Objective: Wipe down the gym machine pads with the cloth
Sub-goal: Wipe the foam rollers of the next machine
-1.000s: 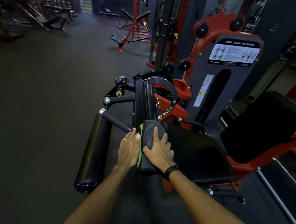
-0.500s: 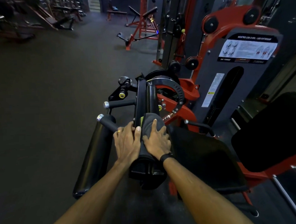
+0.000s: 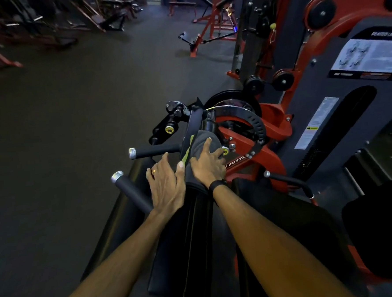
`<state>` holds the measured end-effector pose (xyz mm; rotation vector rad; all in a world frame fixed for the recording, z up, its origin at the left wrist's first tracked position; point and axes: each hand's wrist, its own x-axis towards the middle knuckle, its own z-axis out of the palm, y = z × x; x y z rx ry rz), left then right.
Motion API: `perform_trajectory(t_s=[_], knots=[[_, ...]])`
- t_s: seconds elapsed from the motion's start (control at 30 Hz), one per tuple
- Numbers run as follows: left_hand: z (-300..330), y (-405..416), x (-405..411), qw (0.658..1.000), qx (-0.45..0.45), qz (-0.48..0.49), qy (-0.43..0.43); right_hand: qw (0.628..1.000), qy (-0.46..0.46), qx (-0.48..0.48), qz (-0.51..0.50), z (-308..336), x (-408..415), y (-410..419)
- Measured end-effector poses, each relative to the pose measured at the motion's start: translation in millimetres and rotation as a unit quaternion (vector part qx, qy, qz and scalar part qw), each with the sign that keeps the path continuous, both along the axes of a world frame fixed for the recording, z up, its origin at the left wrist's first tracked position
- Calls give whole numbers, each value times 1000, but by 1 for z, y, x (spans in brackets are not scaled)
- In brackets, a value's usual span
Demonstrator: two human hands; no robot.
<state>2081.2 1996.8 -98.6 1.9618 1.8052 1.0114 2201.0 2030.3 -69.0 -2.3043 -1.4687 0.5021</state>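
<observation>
Both hands' grip (image 3: 185,172) presses cloth (image 3: 201,145) beside open floor (image 3: 74,132).

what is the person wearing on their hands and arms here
Both forearms are bare, with no sleeves in view and no gloves. The left hand has a gold-coloured ring on one finger. The right hand has no ring that shows, but a black band, like a watch or fitness strap, sits round that wrist.

Both arms reach forward, left hand (image 3: 167,186) and right hand (image 3: 207,165) side by side, fingers (image 3: 207,144) spread flat.
</observation>
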Motion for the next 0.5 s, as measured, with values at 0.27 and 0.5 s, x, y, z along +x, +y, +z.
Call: perform_trajectory(t_s=[0.27,0.5], knots=[[-4,-2,3,999,33,-6,41,1000,8,0,-3,2,25,68],[-7,2,2,998,26,0,54,1000,12,5,-17,1,41,111]])
